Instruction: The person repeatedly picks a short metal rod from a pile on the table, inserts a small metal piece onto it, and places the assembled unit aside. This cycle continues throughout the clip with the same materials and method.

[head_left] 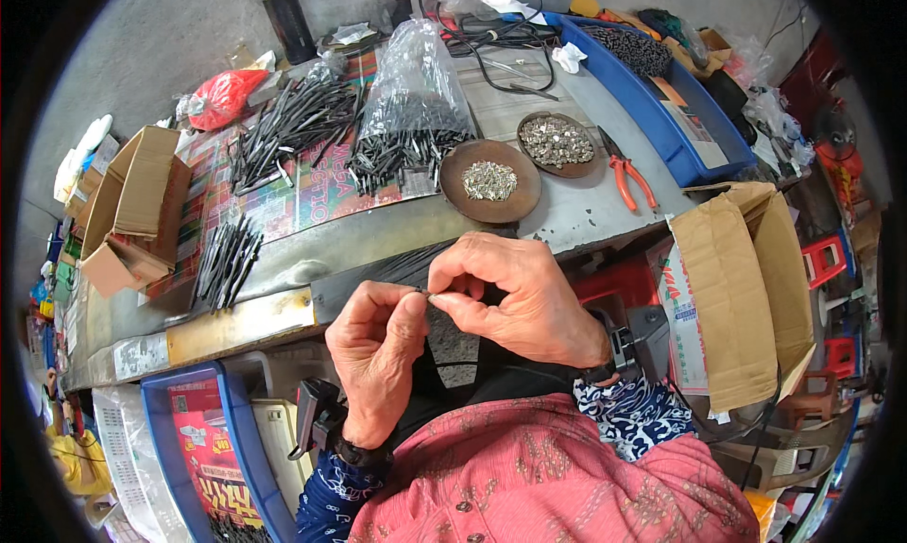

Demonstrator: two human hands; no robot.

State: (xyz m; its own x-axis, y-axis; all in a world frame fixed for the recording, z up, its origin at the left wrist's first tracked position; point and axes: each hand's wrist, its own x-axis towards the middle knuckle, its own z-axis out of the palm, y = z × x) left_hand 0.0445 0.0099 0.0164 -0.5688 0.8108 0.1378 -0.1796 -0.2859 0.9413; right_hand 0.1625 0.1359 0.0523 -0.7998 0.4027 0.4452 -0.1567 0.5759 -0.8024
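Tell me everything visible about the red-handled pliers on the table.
The pliers have a dark, metallic-looking, tapering head and two red, plastic-looking handles, spread apart. They lie on the grey tabletop, head pointing toward its far side, between a round brown dish of small metal pieces and a blue tray. Nothing rests on them.

The person's bare left hand (pixel 380 354) and bare right hand (pixel 515 293) are before a shallow round brown dish (pixel 493 212), right of a clear plastic bag (pixel 416 85), left of red-handled metal pliers (pixel 620 162).
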